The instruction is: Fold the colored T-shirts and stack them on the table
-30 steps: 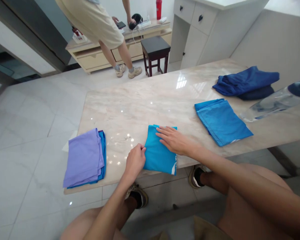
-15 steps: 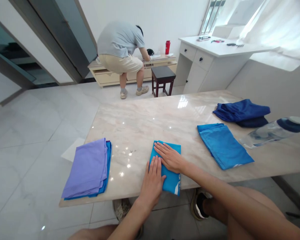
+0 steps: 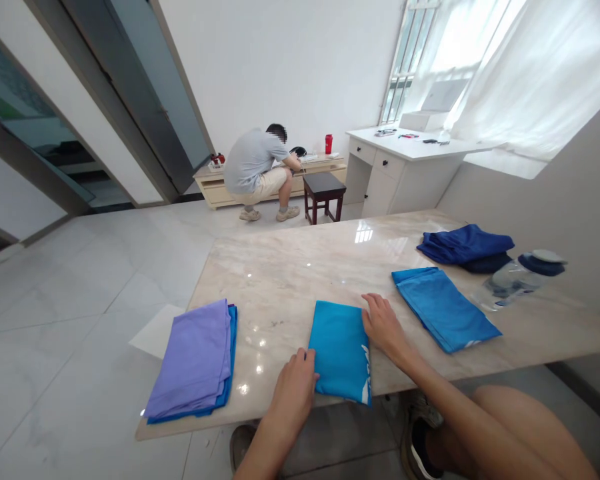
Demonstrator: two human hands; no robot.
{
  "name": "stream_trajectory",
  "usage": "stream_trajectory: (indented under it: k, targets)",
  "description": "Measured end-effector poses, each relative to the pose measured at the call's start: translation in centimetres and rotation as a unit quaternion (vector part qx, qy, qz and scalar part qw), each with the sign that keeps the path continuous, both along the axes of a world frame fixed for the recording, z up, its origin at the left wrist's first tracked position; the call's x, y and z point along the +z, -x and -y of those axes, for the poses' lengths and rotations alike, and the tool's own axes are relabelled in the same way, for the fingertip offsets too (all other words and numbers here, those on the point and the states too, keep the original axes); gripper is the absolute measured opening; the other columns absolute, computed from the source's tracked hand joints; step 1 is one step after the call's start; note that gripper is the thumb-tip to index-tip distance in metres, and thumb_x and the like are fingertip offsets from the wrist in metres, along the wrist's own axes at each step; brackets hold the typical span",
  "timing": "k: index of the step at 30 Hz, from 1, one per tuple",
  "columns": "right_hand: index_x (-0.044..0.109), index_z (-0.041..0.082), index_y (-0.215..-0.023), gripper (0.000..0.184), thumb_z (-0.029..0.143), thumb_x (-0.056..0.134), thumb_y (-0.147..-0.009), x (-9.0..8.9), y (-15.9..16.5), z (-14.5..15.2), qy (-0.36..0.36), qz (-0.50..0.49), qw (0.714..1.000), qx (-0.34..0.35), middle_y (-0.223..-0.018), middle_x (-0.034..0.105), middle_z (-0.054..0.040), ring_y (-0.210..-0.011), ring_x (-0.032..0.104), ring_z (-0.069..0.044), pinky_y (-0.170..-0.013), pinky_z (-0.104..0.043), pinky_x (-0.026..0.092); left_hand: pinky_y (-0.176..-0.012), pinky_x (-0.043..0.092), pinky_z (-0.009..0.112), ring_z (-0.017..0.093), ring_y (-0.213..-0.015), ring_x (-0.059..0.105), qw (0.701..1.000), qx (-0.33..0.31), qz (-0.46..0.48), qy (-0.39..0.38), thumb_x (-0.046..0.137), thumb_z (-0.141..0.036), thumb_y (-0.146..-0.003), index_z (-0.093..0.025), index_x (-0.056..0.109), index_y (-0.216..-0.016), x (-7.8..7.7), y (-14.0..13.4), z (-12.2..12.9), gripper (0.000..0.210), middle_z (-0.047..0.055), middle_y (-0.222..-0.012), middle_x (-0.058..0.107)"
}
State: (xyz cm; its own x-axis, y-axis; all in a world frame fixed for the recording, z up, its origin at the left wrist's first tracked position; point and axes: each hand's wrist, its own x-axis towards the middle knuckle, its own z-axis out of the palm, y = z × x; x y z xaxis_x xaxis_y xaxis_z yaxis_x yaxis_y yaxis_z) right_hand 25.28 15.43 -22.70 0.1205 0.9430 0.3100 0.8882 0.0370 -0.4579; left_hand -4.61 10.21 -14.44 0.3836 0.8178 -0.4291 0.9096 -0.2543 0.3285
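Note:
A folded bright blue cloth [image 3: 339,347] with white print along its right side lies flat at the table's near edge, its lower end slightly over the edge. My left hand [image 3: 296,380] is at its left side, fingers curled and closed on the border. On the opposite side, my right hand [image 3: 384,325] touches the upper right border with fingers loosely stretched and a little apart. To the left lies a folded purple cloth [image 3: 193,357] on top of blue cloth [image 3: 233,363]. Another folded blue cloth [image 3: 445,310] rests to the right.
The marble-patterned table [image 3: 280,267] also bears a crumpled dark blue cloth [image 3: 465,245] and a clear bottle [image 3: 517,280] at the right. Beyond it, a person [image 3: 255,163] squats by a low cabinet [image 3: 215,190], near a dark stool [image 3: 324,187] and a white desk [image 3: 410,160].
My hands have moved apart from the top of the blue cloth to its left and right sides. The other person has gone from bending to squatting. The view has tilted up.

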Motion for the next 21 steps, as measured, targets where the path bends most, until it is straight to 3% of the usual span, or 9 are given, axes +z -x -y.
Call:
stream_trajectory:
  k: [2, 5, 8, 10, 15, 18, 21]
  targets:
    - [0.071, 0.017, -0.139, 0.042, 0.03, 0.051, -0.104, -0.1, -0.2, 3.1, 0.007, -0.081, 0.996, -0.039, -0.132, 0.077, -0.0221, -0.12, 0.077, -0.036, -0.111, -0.057, 0.062, -0.108, 0.06, 0.037, 0.031, -0.131, 0.076, 1.0, 0.011, -0.006, 0.012, 0.053, -0.017, -0.113, -0.018, 0.065, -0.158, 1.0, -0.5, -0.2, 0.046, 0.019, -0.15, 0.073]
    - [0.067, 0.019, -0.128, 0.035, 0.034, 0.056, -0.098, -0.5, 0.6, 7.1, 0.1, -0.224, 0.962, -0.118, -0.109, 0.079, -0.0146, -0.09, 0.082, -0.029, -0.085, -0.045, 0.069, -0.106, 0.06, 0.037, 0.033, -0.131, 0.077, 0.999, 0.023, -0.025, 0.01, 0.048, -0.012, -0.115, -0.013, 0.06, -0.16, 1.6, -1.7, 0.2, 0.047, 0.022, -0.145, 0.074]
    - [0.063, 0.022, -0.121, 0.03, 0.041, 0.059, -0.098, -0.6, 2.0, 9.2, 0.219, -0.341, 0.9, -0.162, -0.094, 0.08, -0.0097, -0.072, 0.08, -0.026, -0.058, -0.036, 0.063, -0.105, 0.06, 0.038, 0.034, -0.134, 0.077, 0.999, 0.024, -0.036, 0.003, 0.04, -0.008, -0.115, -0.01, 0.061, -0.158, 1.6, -2.7, 1.4, 0.048, 0.025, -0.147, 0.073]
    - [0.066, 0.022, -0.113, 0.03, 0.049, 0.059, -0.101, -0.2, 2.6, 9.4, 0.265, -0.358, 0.881, -0.159, -0.081, 0.078, -0.0071, -0.063, 0.077, -0.025, -0.049, -0.032, 0.056, -0.105, 0.06, 0.04, 0.035, -0.135, 0.077, 0.999, 0.009, -0.034, 0.004, 0.039, -0.007, -0.114, -0.008, 0.06, -0.159, 1.7, -2.8, 2.3, 0.049, 0.026, -0.147, 0.073]
    - [0.06, 0.024, -0.066, 0.054, 0.062, 0.059, -0.105, 1.3, 2.9, 8.2, 0.298, -0.318, 0.892, -0.122, -0.052, 0.063, -0.0061, -0.054, 0.068, -0.022, -0.051, -0.029, 0.046, -0.104, 0.061, 0.044, 0.039, -0.13, 0.079, 0.998, -0.04, -0.045, 0.007, 0.045, -0.028, -0.119, -0.013, 0.076, -0.14, 2.9, -0.8, 3.2, 0.041, 0.023, -0.135, 0.082]
    - [0.066, 0.023, -0.065, 0.049, 0.057, 0.069, -0.101, 2.2, 3.5, 7.5, 0.298, -0.291, 0.904, -0.098, -0.068, 0.076, -0.0107, -0.072, 0.077, -0.028, -0.061, -0.032, 0.053, -0.103, 0.06, 0.044, 0.038, -0.129, 0.079, 0.997, -0.033, -0.063, -0.005, 0.045, -0.031, -0.119, -0.016, 0.08, -0.133, 3.9, 0.9, 2.5, 0.041, 0.023, -0.134, 0.082]
    - [0.078, 0.022, -0.086, 0.027, 0.047, 0.08, -0.094, 2.7, 4.2, 7.2, 0.273, -0.271, 0.918, -0.096, -0.102, 0.088, -0.0142, -0.105, 0.083, -0.036, -0.082, -0.036, 0.061, -0.103, 0.059, 0.044, 0.038, -0.13, 0.079, 0.997, -0.009, -0.069, -0.028, 0.039, -0.029, -0.119, -0.013, 0.074, -0.142, 4.6, 2.0, 1.5, 0.045, 0.025, -0.136, 0.081]
